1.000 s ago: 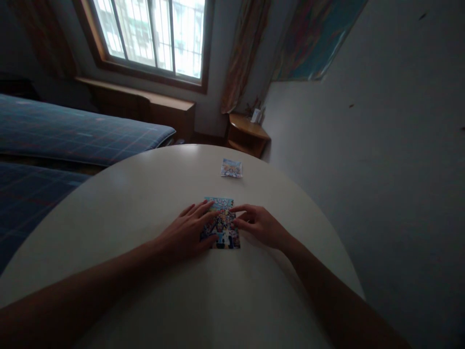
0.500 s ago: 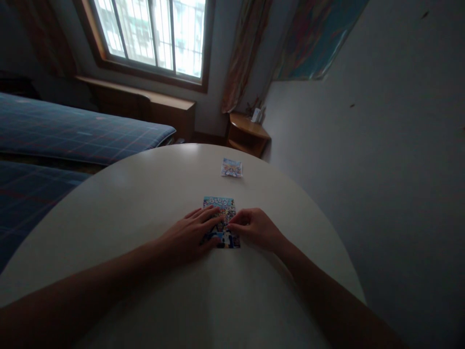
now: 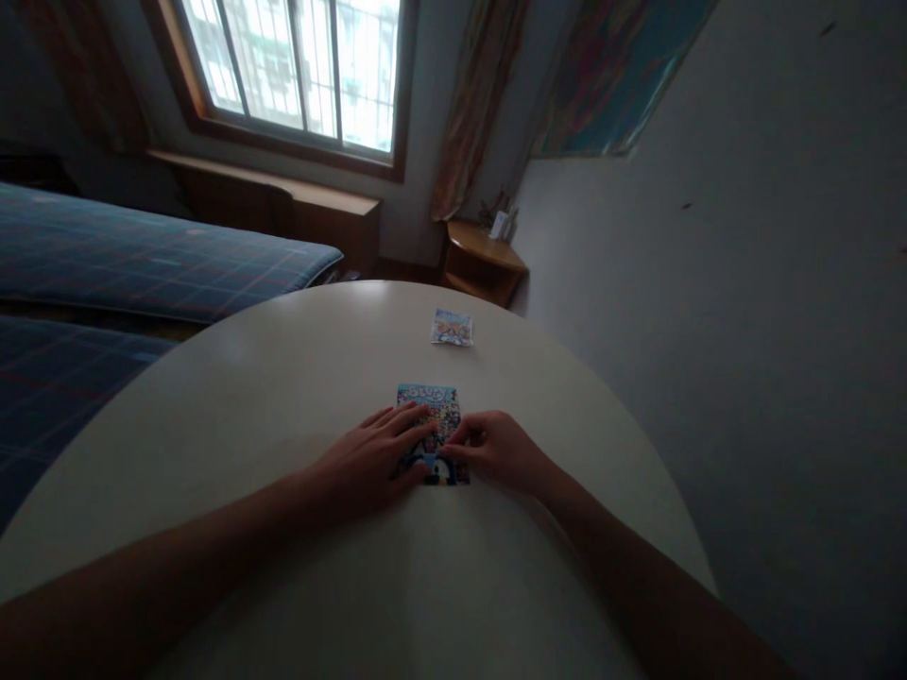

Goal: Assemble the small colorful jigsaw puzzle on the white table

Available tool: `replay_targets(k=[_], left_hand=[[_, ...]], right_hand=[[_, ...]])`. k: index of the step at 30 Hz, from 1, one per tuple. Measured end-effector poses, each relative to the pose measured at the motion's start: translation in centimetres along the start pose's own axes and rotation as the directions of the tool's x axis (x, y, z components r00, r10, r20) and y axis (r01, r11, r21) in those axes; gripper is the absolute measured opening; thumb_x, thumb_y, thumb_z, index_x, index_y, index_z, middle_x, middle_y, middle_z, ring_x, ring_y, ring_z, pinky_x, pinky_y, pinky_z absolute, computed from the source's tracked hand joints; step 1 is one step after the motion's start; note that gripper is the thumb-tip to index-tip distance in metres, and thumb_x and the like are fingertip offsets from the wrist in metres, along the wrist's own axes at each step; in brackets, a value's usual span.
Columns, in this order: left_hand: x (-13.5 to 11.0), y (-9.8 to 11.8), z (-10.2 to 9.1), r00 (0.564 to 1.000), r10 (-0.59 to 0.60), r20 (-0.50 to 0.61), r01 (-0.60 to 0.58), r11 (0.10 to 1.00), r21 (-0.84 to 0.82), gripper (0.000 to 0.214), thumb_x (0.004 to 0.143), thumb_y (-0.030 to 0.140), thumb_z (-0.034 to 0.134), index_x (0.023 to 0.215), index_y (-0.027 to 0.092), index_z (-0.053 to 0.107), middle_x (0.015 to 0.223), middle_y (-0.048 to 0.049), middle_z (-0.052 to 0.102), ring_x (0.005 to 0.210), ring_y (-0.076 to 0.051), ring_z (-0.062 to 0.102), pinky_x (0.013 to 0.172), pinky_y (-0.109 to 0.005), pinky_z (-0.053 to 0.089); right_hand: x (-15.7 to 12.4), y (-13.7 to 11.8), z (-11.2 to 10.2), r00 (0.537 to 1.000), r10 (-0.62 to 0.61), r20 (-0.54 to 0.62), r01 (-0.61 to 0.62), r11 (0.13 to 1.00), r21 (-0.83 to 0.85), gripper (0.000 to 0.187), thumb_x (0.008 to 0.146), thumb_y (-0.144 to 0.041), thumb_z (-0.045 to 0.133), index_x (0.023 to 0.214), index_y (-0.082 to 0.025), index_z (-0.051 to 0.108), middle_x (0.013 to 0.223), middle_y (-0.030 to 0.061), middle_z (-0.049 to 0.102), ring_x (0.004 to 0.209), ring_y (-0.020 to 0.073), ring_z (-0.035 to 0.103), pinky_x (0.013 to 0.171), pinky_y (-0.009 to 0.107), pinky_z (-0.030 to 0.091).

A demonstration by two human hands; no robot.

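Note:
A small colourful printed sheet [image 3: 431,404] with blue lettering at its top lies flat on the round white table [image 3: 283,397]. My left hand [image 3: 365,463] rests on its left half, fingers stretched out flat and pressing it down. My right hand [image 3: 500,451] sits at the sheet's right edge with the fingers curled and the fingertips pinched on the middle of the sheet. What the pinch holds is too small to make out. A second, smaller colourful piece [image 3: 452,327] lies further back on the table, untouched.
A bed with a blue checked cover [image 3: 142,255] stands left of the table. A barred window [image 3: 298,66] and a wooden ledge are behind. A small wooden corner shelf [image 3: 486,260] stands by the grey wall at right.
My right hand has drawn in toward me and curled from spread fingers into a pinch on the sheet. My left hand has stayed pressed on the sheet, shifting only slightly.

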State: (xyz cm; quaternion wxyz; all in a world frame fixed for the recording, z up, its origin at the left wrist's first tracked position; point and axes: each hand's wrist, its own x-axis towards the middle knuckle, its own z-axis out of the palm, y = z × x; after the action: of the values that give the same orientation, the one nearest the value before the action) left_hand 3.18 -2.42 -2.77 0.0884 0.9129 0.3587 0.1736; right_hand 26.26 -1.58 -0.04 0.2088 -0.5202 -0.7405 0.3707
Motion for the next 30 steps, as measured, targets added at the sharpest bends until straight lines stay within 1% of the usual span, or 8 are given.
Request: replay_targets(k=[6, 9, 12, 14, 17, 22, 27, 30], left_hand=[[0.0, -0.2, 0.1, 1.000, 0.006, -0.004, -0.006, 1.000, -0.023, 0.054, 0.097, 0.040, 0.049, 0.148, 0.027, 0.039, 0.155, -0.0049, 0.039, 0.144, -0.027, 0.033, 0.118, -0.048, 0.030], [-0.1, -0.3, 0.2, 1.000, 0.007, -0.004, -0.007, 1.000, -0.019, 0.054, 0.097, 0.040, 0.050, 0.148, 0.027, 0.039, 0.155, -0.0050, 0.038, 0.144, -0.027, 0.033, 0.118, -0.048, 0.030], [-0.2, -0.3, 0.3, 1.000, 0.016, -0.011, -0.017, 1.000, -0.024, 0.055, 0.096, 0.040, 0.050, 0.148, 0.028, 0.038, 0.156, -0.0045, 0.038, 0.144, -0.027, 0.032, 0.119, -0.048, 0.028], [-0.2, -0.3, 0.3, 1.000, 0.012, -0.022, -0.013, 1.000, -0.028, 0.055, 0.096, 0.042, 0.051, 0.148, 0.029, 0.038, 0.156, -0.0043, 0.037, 0.145, -0.028, 0.031, 0.119, -0.048, 0.028], [-0.1, -0.3, 0.3, 1.000, -0.001, -0.027, 0.000, 1.000, -0.025, 0.054, 0.096, 0.043, 0.051, 0.147, 0.029, 0.039, 0.155, -0.0046, 0.039, 0.144, -0.028, 0.032, 0.118, -0.048, 0.030], [0.2, -1.0, 0.3, 0.995, -0.083, -0.060, 0.084, 0.996, 0.026, 0.044, 0.099, 0.037, 0.045, 0.141, 0.025, 0.047, 0.153, -0.0077, 0.042, 0.142, -0.027, 0.036, 0.116, -0.047, 0.033], [0.4, -1.8, 0.1, 0.987, -0.140, -0.077, 0.143, 0.989, 0.045, 0.049, 0.093, 0.044, 0.053, 0.138, 0.024, 0.051, 0.150, -0.0085, 0.046, 0.140, -0.029, 0.039, 0.116, -0.050, 0.032], [0.7, -2.3, -0.1, 0.980, -0.170, -0.099, 0.174, 0.984, 0.027, 0.050, 0.092, 0.047, 0.053, 0.137, 0.025, 0.051, 0.148, -0.0074, 0.048, 0.138, -0.028, 0.042, 0.115, -0.048, 0.034]], right_hand=[[-0.2, -0.6, -1.0, 0.997, -0.046, -0.065, 0.036, 0.987, -0.154, 0.022, 0.082, -0.040, 0.070, 0.078, -0.018, 0.073, 0.069, 0.0012, 0.068, 0.062, 0.0133, 0.057, 0.057, 0.024, 0.040], [-0.2, -0.7, -0.7, 0.979, -0.144, -0.143, 0.109, 0.968, -0.228, 0.024, 0.080, -0.040, 0.074, 0.091, -0.019, 0.072, 0.092, 0.0051, 0.070, 0.086, 0.0184, 0.062, 0.078, 0.030, 0.047], [-0.3, -0.4, 0.0, 0.970, -0.186, -0.158, 0.125, 0.934, -0.336, 0.044, 0.077, -0.040, 0.077, 0.116, -0.023, 0.066, 0.123, 0.0095, 0.063, 0.116, 0.0254, 0.054, 0.101, 0.041, 0.040], [-0.3, -0.2, 0.5, 0.975, -0.167, -0.149, 0.100, 0.920, -0.378, 0.056, 0.077, -0.040, 0.077, 0.128, -0.027, 0.059, 0.136, 0.0095, 0.055, 0.127, 0.0276, 0.047, 0.106, 0.046, 0.035], [-0.3, 0.1, 0.7, 0.977, -0.154, -0.151, 0.081, 0.912, -0.401, 0.060, 0.081, -0.041, 0.072, 0.136, -0.028, 0.052, 0.143, 0.0087, 0.050, 0.133, 0.0273, 0.042, 0.109, 0.047, 0.033], [-0.4, 0.1, 1.0, 0.985, -0.146, -0.093, 0.078, 0.855, -0.512, 0.059, 0.090, -0.046, 0.061, 0.143, -0.027, 0.046, 0.154, 0.0097, 0.039, 0.142, 0.0283, 0.032, 0.114, 0.049, 0.027], [-0.9, -0.2, 1.4, 0.983, -0.162, 0.088, 0.182, 0.787, -0.589, 0.066, 0.098, -0.056, 0.037, 0.154, -0.022, 0.029, 0.161, 0.0101, 0.025, 0.150, 0.0285, 0.016, 0.118, 0.050, 0.019], [-1.4, -0.9, 1.7, 0.981, -0.172, 0.086, 0.187, 0.754, -0.629, 0.065, 0.100, -0.055, 0.032, 0.155, -0.020, 0.027, 0.162, 0.0103, 0.021, 0.151, 0.0286, 0.011, 0.119, 0.052, 0.014]])
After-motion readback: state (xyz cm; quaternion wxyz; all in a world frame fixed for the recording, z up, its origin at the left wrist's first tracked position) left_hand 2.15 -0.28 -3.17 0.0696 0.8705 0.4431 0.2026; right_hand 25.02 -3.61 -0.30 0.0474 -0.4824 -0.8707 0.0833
